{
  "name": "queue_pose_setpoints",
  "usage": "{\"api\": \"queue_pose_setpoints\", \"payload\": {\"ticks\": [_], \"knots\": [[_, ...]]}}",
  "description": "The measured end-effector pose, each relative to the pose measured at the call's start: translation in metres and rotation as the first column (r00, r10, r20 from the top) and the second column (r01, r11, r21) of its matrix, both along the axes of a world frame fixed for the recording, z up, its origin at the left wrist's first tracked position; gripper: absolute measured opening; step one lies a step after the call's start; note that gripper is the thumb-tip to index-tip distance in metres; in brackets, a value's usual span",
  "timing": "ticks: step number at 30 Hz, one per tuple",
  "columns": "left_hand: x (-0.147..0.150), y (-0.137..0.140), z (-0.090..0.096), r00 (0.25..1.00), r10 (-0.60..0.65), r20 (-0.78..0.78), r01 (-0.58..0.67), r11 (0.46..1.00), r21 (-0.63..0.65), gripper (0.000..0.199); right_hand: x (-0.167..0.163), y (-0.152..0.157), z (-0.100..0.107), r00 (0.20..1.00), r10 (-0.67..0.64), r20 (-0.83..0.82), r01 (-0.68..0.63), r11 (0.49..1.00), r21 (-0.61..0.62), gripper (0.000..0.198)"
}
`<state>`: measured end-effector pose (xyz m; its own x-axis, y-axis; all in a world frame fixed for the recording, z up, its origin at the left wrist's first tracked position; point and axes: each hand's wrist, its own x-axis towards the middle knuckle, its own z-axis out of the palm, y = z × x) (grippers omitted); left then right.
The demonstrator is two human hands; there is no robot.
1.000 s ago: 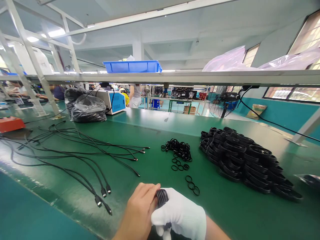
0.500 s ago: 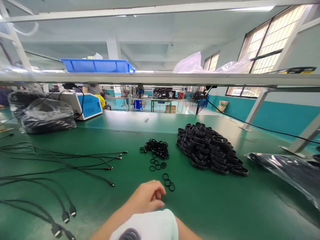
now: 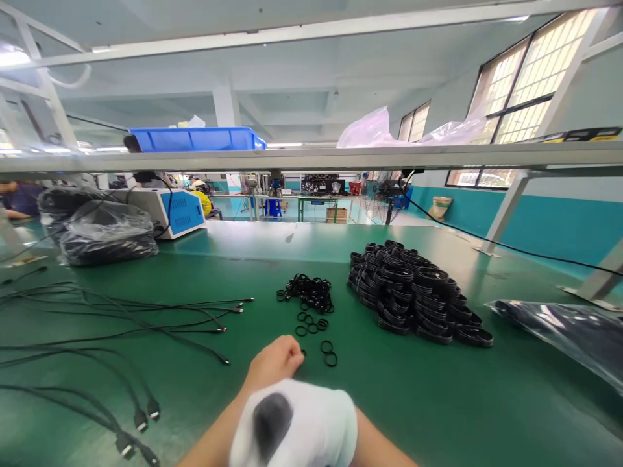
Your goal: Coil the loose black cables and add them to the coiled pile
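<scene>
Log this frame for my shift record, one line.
left hand: at loose rings | right hand: gloved, holds dark coil | green table

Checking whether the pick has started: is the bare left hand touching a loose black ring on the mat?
Cannot tell. In the head view the left hand reaches the loose rings, but its fingertips hide any contact.

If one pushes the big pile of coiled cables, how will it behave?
The pile would probably slump and spread, since the coils lie loosely heaped. Each coil looks bendy, not stiff. Lying flat on the green mat, they seem unlikely to roll.
</scene>
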<state>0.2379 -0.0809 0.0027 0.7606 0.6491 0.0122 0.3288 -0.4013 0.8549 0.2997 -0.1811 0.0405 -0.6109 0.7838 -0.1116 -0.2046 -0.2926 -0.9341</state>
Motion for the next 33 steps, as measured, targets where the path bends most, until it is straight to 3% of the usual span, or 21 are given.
{"api": "queue_pose_setpoints", "payload": {"ticks": [2,4,6,7,9,11,13,16,18,21,22,25,27,30,33], "knots": [[-0.028,0.009,0.006,0.992,0.112,0.059,-0.103,0.984,-0.146,0.020,0.004,0.009,0.001,0.994,-0.107,-0.028,0.107,0.994,0.009,0.029],[-0.057,0.010,0.013,0.971,0.208,0.117,-0.165,0.940,-0.299,0.028,0.005,0.018,0.003,0.930,-0.368,-0.015,0.369,0.930,0.005,0.030],[-0.077,0.002,0.017,0.946,0.275,0.169,-0.182,0.887,-0.424,0.034,0.003,0.024,0.004,0.745,-0.664,0.069,0.663,0.748,0.031,0.028],[-0.082,-0.004,0.017,0.936,0.297,0.188,-0.181,0.866,-0.467,0.036,0.001,0.027,0.003,0.648,-0.752,0.119,0.751,0.657,0.061,0.028],[-0.085,-0.017,0.015,0.912,0.335,0.235,-0.153,0.811,-0.565,0.039,-0.005,0.029,-0.001,0.559,-0.805,0.199,0.796,0.588,0.144,0.028],[-0.080,-0.027,0.012,0.878,0.379,0.292,-0.098,0.741,-0.665,0.039,-0.011,0.029,-0.009,0.525,-0.808,0.267,0.771,0.585,0.251,0.025],[-0.077,-0.034,0.009,0.852,0.410,0.327,-0.067,0.704,-0.707,0.037,-0.016,0.029,-0.017,0.440,-0.828,0.348,0.729,0.555,0.401,0.018],[-0.079,-0.039,0.008,0.867,0.388,0.312,-0.114,0.765,-0.634,0.031,-0.020,0.026,-0.024,0.234,-0.856,0.460,0.632,0.494,0.597,0.010],[-0.085,-0.039,0.012,0.889,0.331,0.316,-0.082,0.794,-0.602,0.029,-0.023,0.023,-0.024,0.152,-0.854,0.497,0.580,0.484,0.655,0.008],[-0.097,-0.036,0.022,0.920,0.191,0.341,0.047,0.812,-0.581,0.023,-0.028,0.019,-0.022,0.158,-0.861,0.484,0.564,0.481,0.671,0.012],[-0.101,-0.034,0.027,0.944,0.135,0.300,0.046,0.849,-0.527,0.019,-0.031,0.017,-0.021,0.167,-0.867,0.469,0.570,0.473,0.671,0.015],[-0.108,-0.025,0.039,0.998,0.056,-0.001,-0.056,0.979,-0.195,0.006,-0.036,0.012,-0.023,0.143,-0.897,0.417,0.568,0.420,0.708,0.018],[-0.111,-0.019,0.047,0.984,0.057,-0.169,-0.062,0.998,-0.025,0.004,-0.038,0.011,-0.024,0.132,-0.909,0.395,0.528,0.402,0.748,0.015],[-0.113,-0.010,0.057,0.966,0.013,-0.259,-0.003,0.999,0.039,0.002,-0.038,0.010,-0.024,0.174,-0.889,0.424,0.473,0.453,0.756,0.010],[-0.111,-0.004,0.064,0.946,-0.033,-0.322,0.063,0.995,0.083,0.013,-0.035,0.010,-0.022,0.214,-0.869,0.447,0.408,0.495,0.767,0.009]]}}
